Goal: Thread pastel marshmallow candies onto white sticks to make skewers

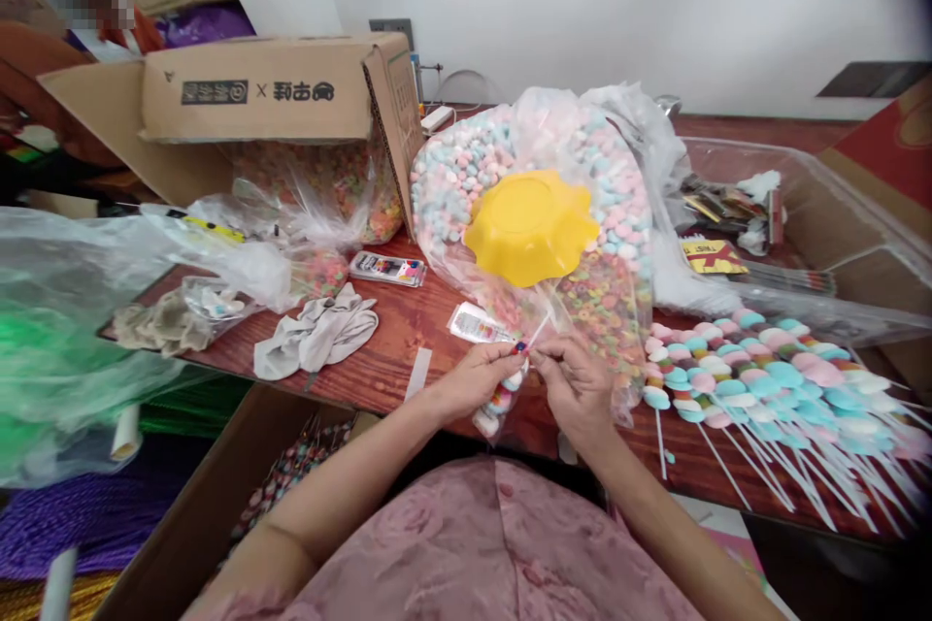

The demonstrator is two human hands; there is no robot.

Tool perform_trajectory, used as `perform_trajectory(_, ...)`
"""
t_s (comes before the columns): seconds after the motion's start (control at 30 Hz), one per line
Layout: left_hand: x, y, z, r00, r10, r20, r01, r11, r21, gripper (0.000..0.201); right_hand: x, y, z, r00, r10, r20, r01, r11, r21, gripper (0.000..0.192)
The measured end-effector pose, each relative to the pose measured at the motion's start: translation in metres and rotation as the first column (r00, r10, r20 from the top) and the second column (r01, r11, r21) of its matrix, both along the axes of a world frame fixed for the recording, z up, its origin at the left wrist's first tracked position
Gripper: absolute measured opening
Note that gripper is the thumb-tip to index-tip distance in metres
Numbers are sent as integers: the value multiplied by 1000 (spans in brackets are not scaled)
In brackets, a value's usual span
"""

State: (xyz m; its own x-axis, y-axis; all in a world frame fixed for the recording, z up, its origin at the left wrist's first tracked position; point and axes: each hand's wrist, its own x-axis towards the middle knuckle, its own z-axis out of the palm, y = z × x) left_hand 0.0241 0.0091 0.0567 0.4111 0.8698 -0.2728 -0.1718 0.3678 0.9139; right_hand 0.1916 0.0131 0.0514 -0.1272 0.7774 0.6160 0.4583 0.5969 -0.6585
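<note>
My left hand point(481, 376) is closed around the neck of a candy skewer point(498, 402) in a clear wrapper, its stacked pastel sweets hanging below the fingers. A white stick point(540, 327) slants up from the grip, and a small dark blue and red spot shows at the left thumb. My right hand point(577, 386) pinches close beside the stick's base; whatever lies between its fingertips is too small to make out. Just beyond the hands lies a big clear bag point(451, 177) of pastel marshmallows and ring sweets, with an upturned yellow scalloped bowl point(535, 225) on top.
Many marshmallow skewers point(786, 388) lie piled at right, before a clear plastic bin point(772, 155) holding a yellow packet point(712, 256). At left are an open cardboard box point(254, 92) of bagged sweets, grey gloves point(316, 335) and a flat pack point(387, 269). A person point(109, 19) is behind.
</note>
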Motion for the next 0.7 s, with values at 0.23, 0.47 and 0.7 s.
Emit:
perform_trajectory(0.23, -10, 17, 21, 922, -365, -129, 370, 929, 18, 29, 36, 16, 20, 743, 120, 658, -378, 887, 264, 44)
perform_trajectory(0.47, -17, 7, 6, 803, -584, -118, 584, 811, -34, 28, 32, -15, 10, 698, 219, 682, -362, 929, 73, 22)
perform_trajectory(0.7, -11, -20, 6, 532, -57, -845, 729, 538, 423, 21, 24, -19, -17, 809, 485, 334, -190, 752, -631, 27)
